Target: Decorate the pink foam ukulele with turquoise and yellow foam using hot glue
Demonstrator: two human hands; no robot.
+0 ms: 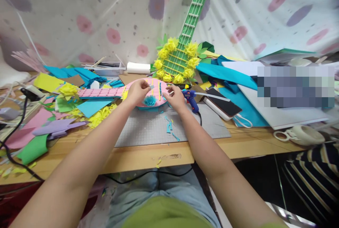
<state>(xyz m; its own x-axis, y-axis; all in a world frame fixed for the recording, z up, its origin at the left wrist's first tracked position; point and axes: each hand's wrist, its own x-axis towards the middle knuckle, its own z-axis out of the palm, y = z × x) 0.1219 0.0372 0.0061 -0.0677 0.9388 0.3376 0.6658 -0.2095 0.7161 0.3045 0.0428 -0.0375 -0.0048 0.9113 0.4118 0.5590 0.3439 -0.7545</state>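
Observation:
A pink paper guitar (106, 92) lies flat across the desk, its round body under my hands and its neck running left. A blue paper flower (149, 100) sits on the body's near edge. My left hand (137, 92) rests on the body with fingers pinched on a small pale piece (151, 86). My right hand (174, 98) lies at the body's right edge, fingers curled, and whether it holds anything I cannot make out. A blue glue gun (191, 99) lies just right of that hand.
A green paper guitar (182, 49) ringed with yellow flowers leans on the spotted cloth behind. Grey cutting mat (148, 129) under my wrists. Paper scraps (39, 129) and yellow flowers at left; a phone (224, 105), white board (280, 115), tape rolls (302, 134) at right. Cables hang at the desk's left edge.

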